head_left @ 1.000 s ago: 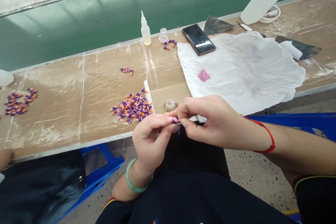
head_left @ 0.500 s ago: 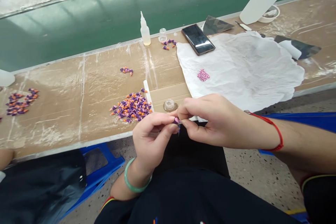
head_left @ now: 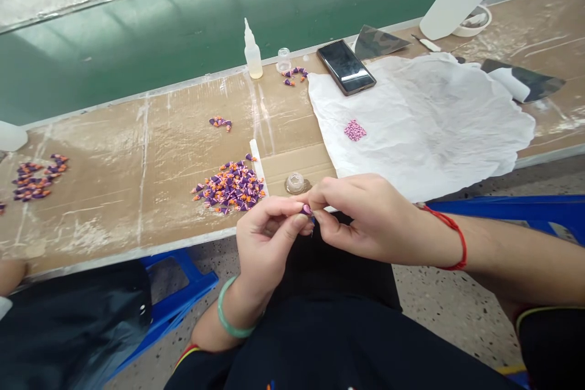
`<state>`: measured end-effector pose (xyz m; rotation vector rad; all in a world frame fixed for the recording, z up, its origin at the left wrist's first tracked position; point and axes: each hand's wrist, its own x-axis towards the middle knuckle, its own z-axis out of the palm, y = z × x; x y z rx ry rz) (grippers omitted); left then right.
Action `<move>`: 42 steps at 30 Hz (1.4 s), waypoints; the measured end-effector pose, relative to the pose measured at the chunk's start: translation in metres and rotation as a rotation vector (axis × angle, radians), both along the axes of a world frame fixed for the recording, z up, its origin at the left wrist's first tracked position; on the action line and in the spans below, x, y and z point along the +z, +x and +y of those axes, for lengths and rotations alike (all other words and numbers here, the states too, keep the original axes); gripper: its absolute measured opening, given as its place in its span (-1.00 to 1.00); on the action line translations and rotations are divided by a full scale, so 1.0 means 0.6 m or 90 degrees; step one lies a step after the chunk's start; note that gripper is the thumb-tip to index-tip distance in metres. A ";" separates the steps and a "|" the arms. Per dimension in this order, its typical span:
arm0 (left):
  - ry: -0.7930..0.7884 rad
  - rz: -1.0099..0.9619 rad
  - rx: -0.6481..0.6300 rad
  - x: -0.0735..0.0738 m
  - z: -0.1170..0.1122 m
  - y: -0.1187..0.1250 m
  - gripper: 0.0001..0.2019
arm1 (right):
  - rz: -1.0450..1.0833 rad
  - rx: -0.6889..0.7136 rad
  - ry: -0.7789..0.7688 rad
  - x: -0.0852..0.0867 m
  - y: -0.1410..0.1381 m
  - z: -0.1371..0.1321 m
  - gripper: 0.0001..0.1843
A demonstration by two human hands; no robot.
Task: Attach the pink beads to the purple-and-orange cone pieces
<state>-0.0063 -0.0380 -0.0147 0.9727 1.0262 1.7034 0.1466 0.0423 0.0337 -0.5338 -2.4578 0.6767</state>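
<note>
My left hand [head_left: 267, 237] and my right hand [head_left: 361, 216] meet just in front of the table's near edge. Both pinch one tiny purple piece [head_left: 306, 209] between their fingertips. A pile of small purple and orange pieces [head_left: 231, 187] lies on the brown table [head_left: 137, 152] just left of my hands. A small clear cap [head_left: 295, 183] sits right behind my fingers. A little heap of pink beads [head_left: 354, 130] rests on the white crumpled paper [head_left: 434, 122].
A white glue bottle [head_left: 253, 52], a small clear jar [head_left: 284, 60] and a dark phone [head_left: 346, 67] stand at the table's far edge. More purple pieces [head_left: 36, 170] lie at far left. A blue stool [head_left: 178, 292] is below the table. Another person's dark clothing [head_left: 68, 323] shows at lower left.
Both hands stay together on the small piece; the fingers have shifted slightly and the right wrist moved a little left.
</note>
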 end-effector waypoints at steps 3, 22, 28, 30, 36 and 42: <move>0.059 0.084 0.020 -0.001 0.001 -0.005 -0.93 | -0.008 -0.003 0.000 -0.001 0.004 -0.002 -0.85; 0.322 0.561 0.195 0.029 -0.002 -0.031 -0.73 | 0.111 -0.005 0.350 0.028 0.010 0.002 -0.81; 0.322 0.572 0.163 0.037 0.001 -0.031 -0.76 | 0.090 0.020 0.366 0.034 0.020 0.004 -0.80; 0.313 0.576 0.156 0.041 0.001 -0.031 -0.77 | 0.074 0.019 0.366 0.034 0.022 0.002 -0.80; 0.284 0.578 0.133 0.042 -0.003 -0.027 -0.77 | 0.034 0.024 0.342 0.021 0.019 -0.001 -0.76; 0.222 0.535 0.129 0.023 -0.010 -0.021 -0.78 | 0.076 0.006 0.278 -0.009 0.001 -0.002 -0.72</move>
